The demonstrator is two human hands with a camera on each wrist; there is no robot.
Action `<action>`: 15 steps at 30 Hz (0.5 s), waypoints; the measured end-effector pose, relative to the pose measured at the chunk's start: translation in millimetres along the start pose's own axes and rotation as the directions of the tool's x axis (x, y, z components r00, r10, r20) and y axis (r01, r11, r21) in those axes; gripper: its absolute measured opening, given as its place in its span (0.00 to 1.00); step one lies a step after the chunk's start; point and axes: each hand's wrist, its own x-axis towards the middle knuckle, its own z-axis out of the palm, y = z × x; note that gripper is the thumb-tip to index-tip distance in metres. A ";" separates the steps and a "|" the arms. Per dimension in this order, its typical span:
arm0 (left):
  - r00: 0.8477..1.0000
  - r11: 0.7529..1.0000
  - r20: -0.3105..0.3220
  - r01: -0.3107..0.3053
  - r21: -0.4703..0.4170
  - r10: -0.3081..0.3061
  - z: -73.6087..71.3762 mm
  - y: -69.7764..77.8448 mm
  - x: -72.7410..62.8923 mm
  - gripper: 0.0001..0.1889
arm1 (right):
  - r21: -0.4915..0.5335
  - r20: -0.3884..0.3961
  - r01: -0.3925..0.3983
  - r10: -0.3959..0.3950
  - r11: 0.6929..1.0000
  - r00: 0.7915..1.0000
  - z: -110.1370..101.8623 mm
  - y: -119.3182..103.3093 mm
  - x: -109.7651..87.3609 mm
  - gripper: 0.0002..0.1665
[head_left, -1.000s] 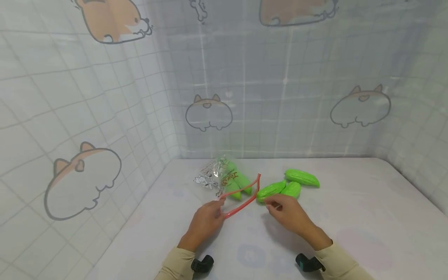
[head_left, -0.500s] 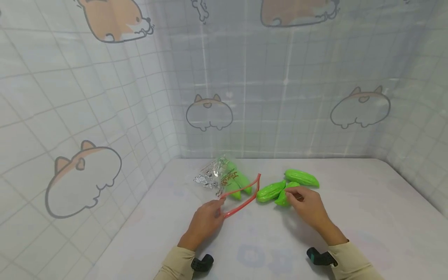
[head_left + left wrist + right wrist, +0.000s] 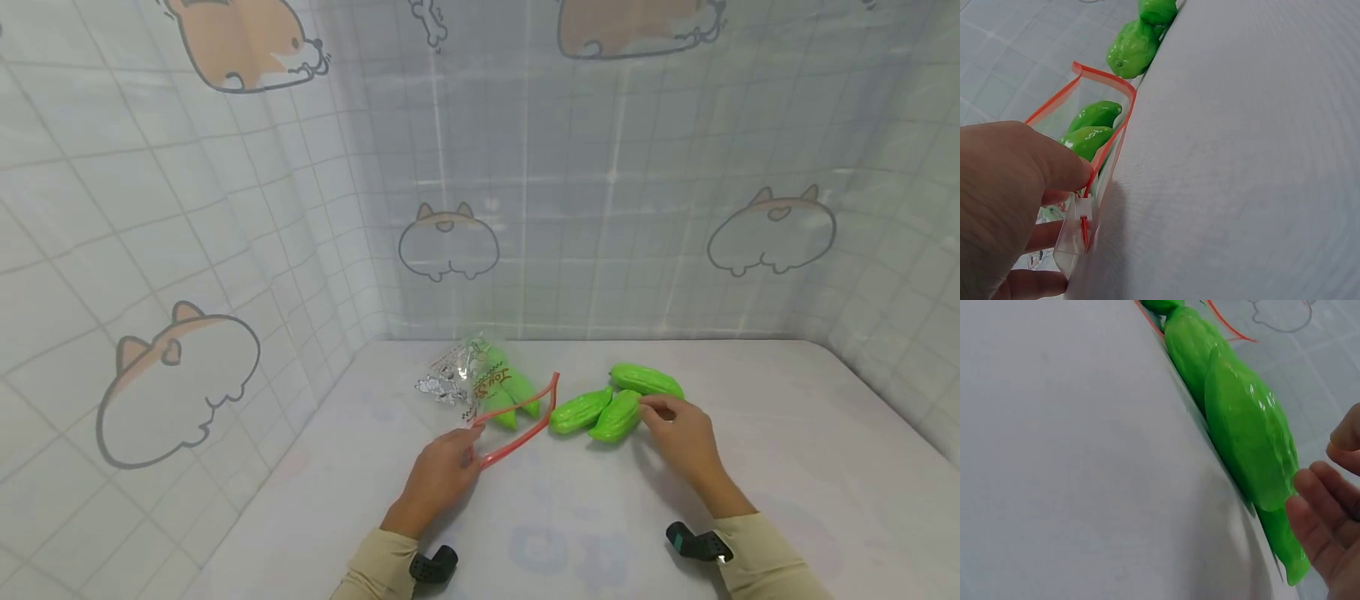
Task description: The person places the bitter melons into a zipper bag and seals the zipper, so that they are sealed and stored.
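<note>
My left hand (image 3: 442,475) pinches the red-edged mouth of a clear zip bag (image 3: 1069,237) beside its white slider, with the thumb on the red strip. The mouth stands wide apart. Inside the bag lie green gourds (image 3: 1091,128), and printed plastic covers part of them. Three bright green toy bitter gourds lie outside it: a left one (image 3: 579,412), a middle one (image 3: 617,417) and a back one (image 3: 647,380). My right hand (image 3: 684,437) is at the right end of the middle gourd, its fingers loosely bent and holding nothing in the right wrist view.
A pale tabletop (image 3: 525,533) spreads under both hands. Behind it and along both sides hang white checked sheets (image 3: 570,283) with cartoon dogs. Each wrist carries a black camera band (image 3: 697,542).
My right hand has moved right, from the left gourd past the middle one to its right end. The middle gourd shows more fully now. My left hand stays on the bag's mouth.
</note>
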 end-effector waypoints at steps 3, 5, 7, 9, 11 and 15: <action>1.000 1.000 0.009 0.002 0.007 -0.002 -0.1 0.0 0.4 0.24 | 0.016 0.030 -0.036 0.036 0.999 0.999 -1.8 4.8 2.8 0.22; 1.000 1.000 0.009 0.000 0.010 0.000 0.1 -0.1 0.7 0.24 | 0.035 0.053 -0.057 0.055 0.998 0.997 -2.9 7.1 4.2 0.23; 1.000 1.000 0.004 -0.007 0.012 0.007 0.8 -0.7 1.0 0.24 | 0.058 0.079 -0.076 0.072 0.995 0.994 -3.4 9.1 5.3 0.25; 1.000 1.000 -0.004 -0.017 0.015 0.018 1.6 -1.4 1.0 0.24 | 0.076 0.106 -0.099 0.091 0.992 0.990 -2.9 10.6 5.7 0.27; 1.000 1.000 -0.010 -0.023 0.016 0.023 2.1 -1.9 0.9 0.24 | 0.091 0.133 -0.117 0.104 0.989 0.986 -1.4 11.8 6.2 0.30; 1.000 1.000 -0.003 -0.014 0.014 0.014 1.5 -1.7 0.4 0.24 | 0.084 0.167 -0.141 0.125 0.986 0.978 2.1 12.8 7.8 0.38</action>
